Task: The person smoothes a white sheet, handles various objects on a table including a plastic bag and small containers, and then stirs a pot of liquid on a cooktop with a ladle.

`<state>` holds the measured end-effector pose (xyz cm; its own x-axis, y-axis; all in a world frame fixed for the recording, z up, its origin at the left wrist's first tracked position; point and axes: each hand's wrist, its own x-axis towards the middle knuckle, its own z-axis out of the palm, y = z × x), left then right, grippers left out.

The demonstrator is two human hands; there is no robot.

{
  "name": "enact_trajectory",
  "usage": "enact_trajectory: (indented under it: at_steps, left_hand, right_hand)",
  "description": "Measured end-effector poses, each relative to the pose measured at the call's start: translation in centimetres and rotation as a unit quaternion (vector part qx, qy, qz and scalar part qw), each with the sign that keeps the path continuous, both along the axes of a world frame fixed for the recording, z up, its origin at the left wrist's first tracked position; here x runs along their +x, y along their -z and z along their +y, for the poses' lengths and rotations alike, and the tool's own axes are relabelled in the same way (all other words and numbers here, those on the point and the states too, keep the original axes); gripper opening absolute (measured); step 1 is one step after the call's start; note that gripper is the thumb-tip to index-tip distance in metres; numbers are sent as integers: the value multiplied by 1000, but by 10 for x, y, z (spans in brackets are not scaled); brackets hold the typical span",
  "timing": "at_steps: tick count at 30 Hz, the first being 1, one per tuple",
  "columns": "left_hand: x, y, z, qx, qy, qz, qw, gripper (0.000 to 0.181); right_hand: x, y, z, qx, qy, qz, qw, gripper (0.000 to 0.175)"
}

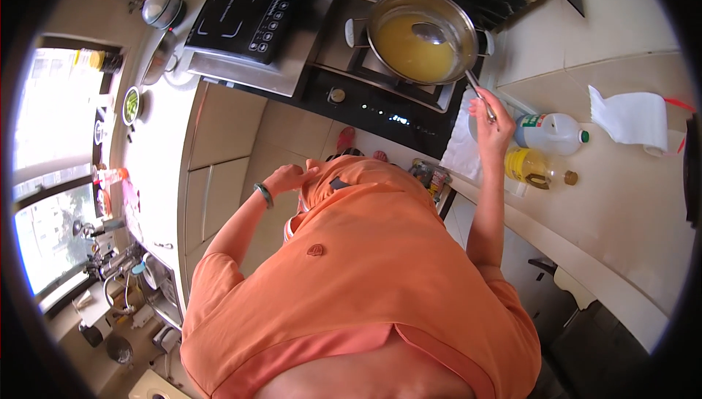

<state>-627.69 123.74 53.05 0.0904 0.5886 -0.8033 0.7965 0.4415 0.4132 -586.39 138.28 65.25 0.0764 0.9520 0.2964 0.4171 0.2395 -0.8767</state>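
A metal pot (378, 50) with side handles stands on the gas stove (351, 83) and holds yellow liquid. My right hand (493, 122) grips the metal handle of a ladle (430, 33), whose bowl lies in the liquid; the handle crosses the pot's near right rim. My left hand (290, 178) is beside the orange shirt (362, 245) at waist height, its fingers near the cloth; whether they pinch it cannot be told.
An induction cooktop (247, 18) lies left of the stove. At the right stand a large plastic jug (551, 133) and an oil bottle (537, 167), near a paper roll (636, 119). A bowl of green vegetables (131, 106) is on the left counter (159, 157).
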Motion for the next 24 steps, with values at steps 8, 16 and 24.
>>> enact_trajectory:
  at_steps: [8, 16, 24]
  left_hand:
    - [10, -6, -43, 181, 64, 78, 978, 20]
    - [-29, 90, -125, 106, 57, 314, 942, 29]
    - [49, 79, -35, 229, -150, -7, 962, 35]
  right_hand:
    - [6, 8, 0, -1, -26, -24, 999, 20]
    - [14, 4, 3, 6, -57, -28, 998, 21]
    - [23, 3, 6, 60, -49, -75, 994, 21]
